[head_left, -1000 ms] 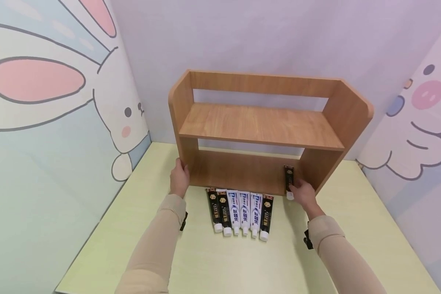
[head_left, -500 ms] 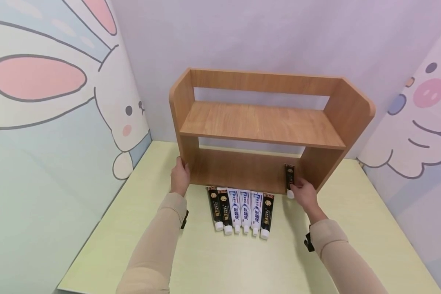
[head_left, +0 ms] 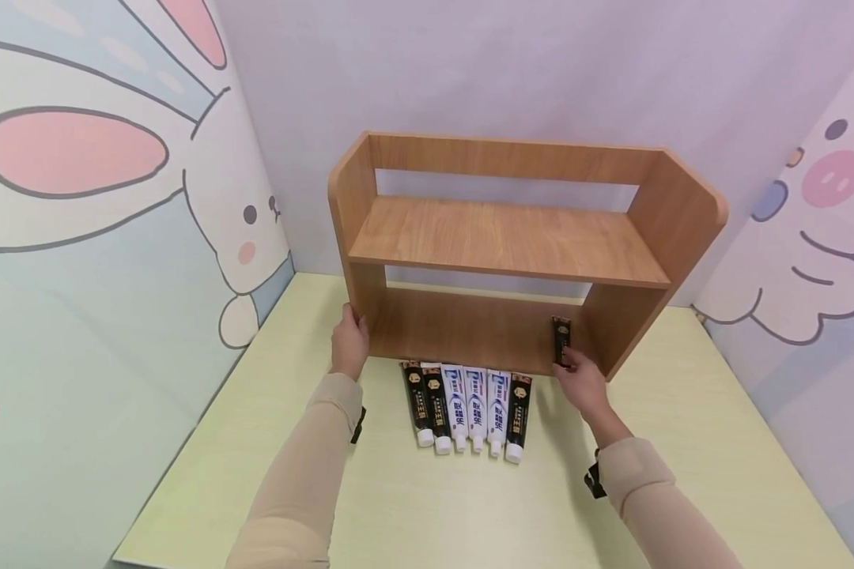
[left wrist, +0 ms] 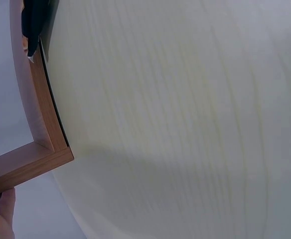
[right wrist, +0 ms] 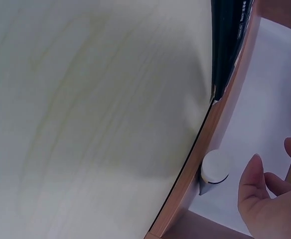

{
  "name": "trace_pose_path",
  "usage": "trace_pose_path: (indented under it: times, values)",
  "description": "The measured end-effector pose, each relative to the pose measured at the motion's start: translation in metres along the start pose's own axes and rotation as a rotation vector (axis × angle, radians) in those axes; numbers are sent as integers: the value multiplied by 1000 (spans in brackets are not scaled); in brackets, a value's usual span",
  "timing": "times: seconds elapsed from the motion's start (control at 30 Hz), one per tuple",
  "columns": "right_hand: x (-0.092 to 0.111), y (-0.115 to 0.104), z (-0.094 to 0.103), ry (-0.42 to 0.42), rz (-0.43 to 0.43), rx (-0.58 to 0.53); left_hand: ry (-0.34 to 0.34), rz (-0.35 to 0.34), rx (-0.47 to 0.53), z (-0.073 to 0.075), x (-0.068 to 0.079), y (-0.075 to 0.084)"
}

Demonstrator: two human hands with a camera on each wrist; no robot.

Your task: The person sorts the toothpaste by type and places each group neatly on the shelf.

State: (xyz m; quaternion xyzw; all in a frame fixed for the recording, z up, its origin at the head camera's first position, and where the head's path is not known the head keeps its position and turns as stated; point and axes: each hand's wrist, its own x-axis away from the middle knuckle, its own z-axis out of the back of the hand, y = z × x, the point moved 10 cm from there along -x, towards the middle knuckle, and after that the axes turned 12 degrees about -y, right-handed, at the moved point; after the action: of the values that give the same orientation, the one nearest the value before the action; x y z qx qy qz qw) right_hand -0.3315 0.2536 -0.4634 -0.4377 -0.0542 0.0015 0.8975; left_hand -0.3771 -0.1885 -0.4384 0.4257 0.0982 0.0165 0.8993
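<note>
A two-tier wooden shelf (head_left: pixel 512 237) stands on the table against the back wall. My left hand (head_left: pixel 349 341) holds its left side panel near the bottom, with fingertips at the panel in the left wrist view. A black toothpaste tube (head_left: pixel 561 332) lies on the lower board close to the right panel. My right hand (head_left: pixel 582 383) is at this tube's near end, covering the cap in the head view. The right wrist view shows the white cap (right wrist: pixel 217 166) just inside the board's front edge, with a gap between it and the loosely bent fingers.
Along the shelf's front edge lies a row of toothpaste tubes, caps toward me: black tubes (head_left: pixel 437 407) on the left, white tubes (head_left: pixel 475 403) in the middle and another black tube (head_left: pixel 517 417) on the right. Cartoon-printed walls (head_left: pixel 114 316) flank the pale table (head_left: pixel 427 514).
My right hand has let go of the black tube on the lower board, its fingers now apart from the cap. The left hand stays at the side panel.
</note>
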Motion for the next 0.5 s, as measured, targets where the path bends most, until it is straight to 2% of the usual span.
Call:
trace_pose_path:
  times: [0.17,0.5]
  values:
    - [3,-4,-5,19,37,16,3,-2,-10,-1,-2,0]
    - [10,-5,-22,-56,-29,24,6,-3,13,-2,-3,-3]
